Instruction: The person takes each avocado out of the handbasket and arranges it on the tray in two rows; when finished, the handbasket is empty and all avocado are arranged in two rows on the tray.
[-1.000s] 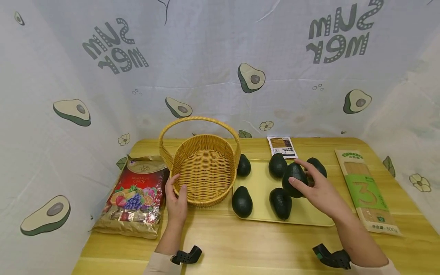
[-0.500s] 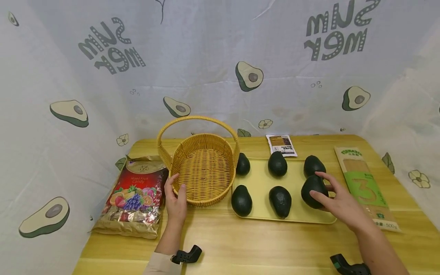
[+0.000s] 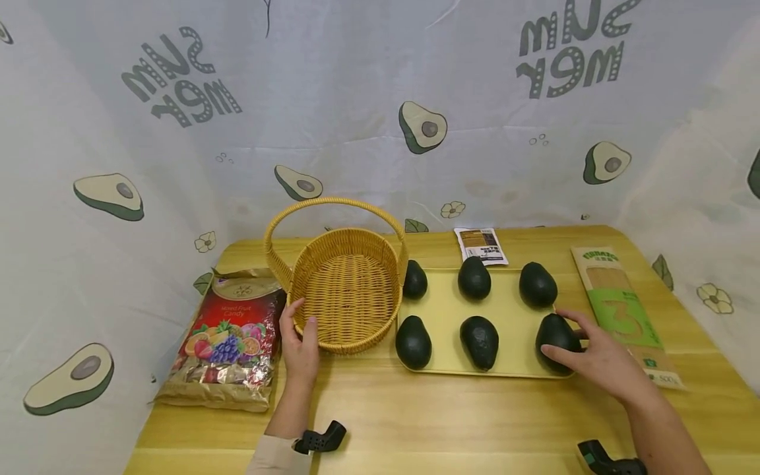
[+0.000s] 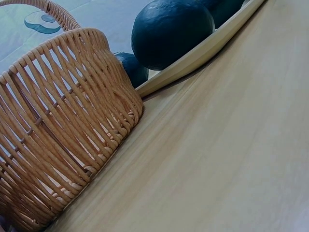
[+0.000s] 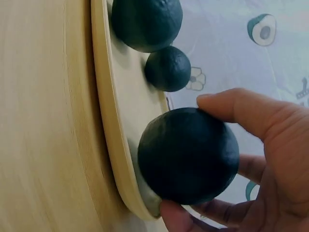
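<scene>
The right hand (image 3: pixel 600 359) is curled round a dark avocado (image 3: pixel 557 334) at the near right corner of the yellow tray (image 3: pixel 442 310); in the right wrist view the thumb (image 5: pixel 241 108) lies over one side of the fruit and the fingertips (image 5: pixel 176 217) wrap under the other, so the fruit is pinched between them while it rests on the tray by the rim. Five more avocados lie on the tray in two rows: three along the far edge and two along the near edge, all apart from one another and from the held fruit. The left hand (image 3: pixel 299 343) is laid on the near left rim of the wicker basket (image 3: pixel 344 290), thumb and fingers bent over the edge; the basket stands just left of the tray, and nothing is seen inside it.

The step in hand is judged to be a handling of this one avocado at the tray's corner; a firm but gentle grip is called for, since the fruit is round and smooth and could roll off the low rim onto the wooden table (image 3: pixel 451 422); the neighbouring avocado (image 3: pixel 479 342) is best left undisturbed; the basket is best kept steadied.

A candy bag (image 3: pixel 228 336) lies left of the basket; a noodle packet (image 3: pixel 620 303) lies right of the tray; a small sachet (image 3: pixel 479 245) lies beyond it.
</scene>
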A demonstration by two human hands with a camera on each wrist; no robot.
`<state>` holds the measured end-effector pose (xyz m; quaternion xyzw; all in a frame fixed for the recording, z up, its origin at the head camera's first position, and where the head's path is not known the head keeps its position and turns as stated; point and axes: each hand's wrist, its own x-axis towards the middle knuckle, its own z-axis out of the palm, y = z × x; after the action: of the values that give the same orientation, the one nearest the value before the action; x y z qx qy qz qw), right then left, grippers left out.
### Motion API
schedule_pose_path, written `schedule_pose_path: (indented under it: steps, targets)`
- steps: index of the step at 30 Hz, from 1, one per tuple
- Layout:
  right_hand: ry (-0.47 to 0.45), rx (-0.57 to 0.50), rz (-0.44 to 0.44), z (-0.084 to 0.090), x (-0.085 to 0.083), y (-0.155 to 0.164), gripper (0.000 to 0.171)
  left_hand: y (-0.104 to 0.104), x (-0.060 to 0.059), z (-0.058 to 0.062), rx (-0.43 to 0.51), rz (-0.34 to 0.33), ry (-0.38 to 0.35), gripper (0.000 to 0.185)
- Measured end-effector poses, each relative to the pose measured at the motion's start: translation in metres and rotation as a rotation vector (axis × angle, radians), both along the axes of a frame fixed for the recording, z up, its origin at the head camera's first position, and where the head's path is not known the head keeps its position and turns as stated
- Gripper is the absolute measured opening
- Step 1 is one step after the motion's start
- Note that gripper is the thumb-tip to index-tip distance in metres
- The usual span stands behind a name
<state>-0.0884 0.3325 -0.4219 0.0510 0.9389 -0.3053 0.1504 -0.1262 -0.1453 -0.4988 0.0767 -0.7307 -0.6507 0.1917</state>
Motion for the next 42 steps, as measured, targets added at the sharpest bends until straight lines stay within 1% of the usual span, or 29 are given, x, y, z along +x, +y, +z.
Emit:
schedule_pose_path:
  steps: [3, 7, 13, 18, 23, 26, 30, 34, 38, 42]
  targets:
    - [0.028, 0.035, 0.008, -0.002, 0.000, 0.000, 0.093, 0.000, 0.000, 0.000, -0.001, 0.000, 0.001, 0.040]
    - [0.032, 0.061, 0.012, -0.004, 0.000, -0.001, 0.094, 0.000, 0.000, 0.000, 0.003, 0.000, 0.001, 0.041]
    - [0.012, 0.052, 0.016, -0.005, 0.002, 0.000, 0.097, -0.001, 0.000, -0.001, -0.001, 0.000, 0.007, 0.041]
    - [0.025, 0.051, 0.034, -0.005, 0.001, 0.000, 0.095, -0.001, 0.000, -0.001, -0.001, -0.002, 0.021, 0.040]
    - [0.031, 0.044, 0.033, -0.005, 0.001, -0.002, 0.094, 0.000, 0.000, 0.000, 0.006, -0.006, 0.029, 0.040]
    - [0.028, 0.031, 0.036, -0.004, 0.001, -0.004, 0.092, 0.000, 0.000, 0.000, 0.008, -0.005, 0.032, 0.040]
    - [0.031, 0.006, 0.047, -0.004, 0.002, -0.007, 0.085, 0.000, 0.000, 0.001, 0.010, -0.003, 0.035, 0.040]
    - [0.059, -0.017, 0.054, -0.006, 0.003, -0.011, 0.078, 0.001, 0.000, 0.001, 0.009, -0.003, 0.033, 0.040]
    - [0.119, -0.037, 0.079, -0.009, 0.005, -0.017, 0.073, 0.001, 0.000, 0.002, 0.010, -0.001, 0.028, 0.040]
    - [0.148, -0.027, 0.103, -0.009, 0.006, -0.021, 0.070, 0.001, 0.000, 0.001, 0.013, 0.002, 0.025, 0.041]
